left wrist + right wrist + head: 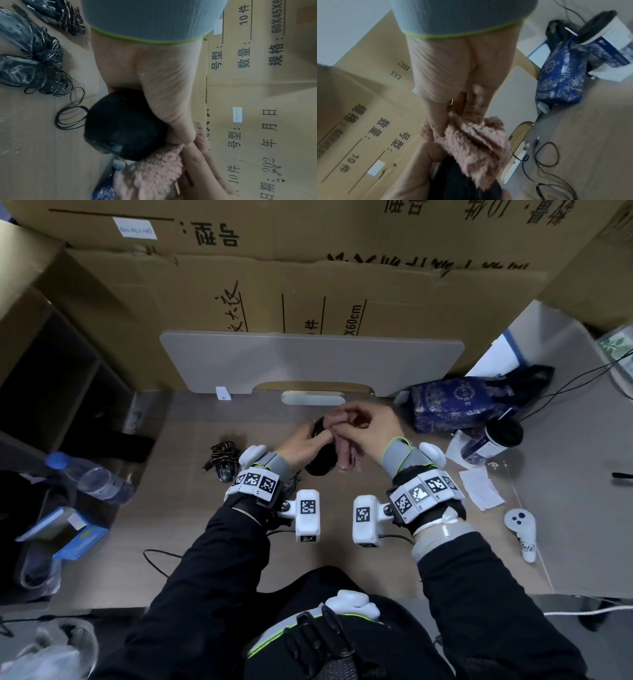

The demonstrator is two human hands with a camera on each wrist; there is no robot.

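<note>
A rounded black object (321, 463) (123, 128) is held above the middle of the desk in my left hand (303, 445), thumb along its top. A fuzzy pink cloth (347, 453) (154, 174) (476, 143) hangs bunched against the black object's right side. My right hand (364, 419) pinches the cloth's upper edge with curled fingers, just above and right of the left hand; the two hands touch there. In the right wrist view the cloth drapes over the black object (457, 181). What the black object is cannot be told.
Two black computer mice with coiled cables (222, 462) (34, 70) lie left of the hands. A blue patterned bag (459, 402) (563, 78), a dark-lidded cup (493, 440), a tissue (481, 489) and a white controller (522, 530) sit right. A water bottle (89, 477) lies left. Cardboard boxes (308, 285) stand behind.
</note>
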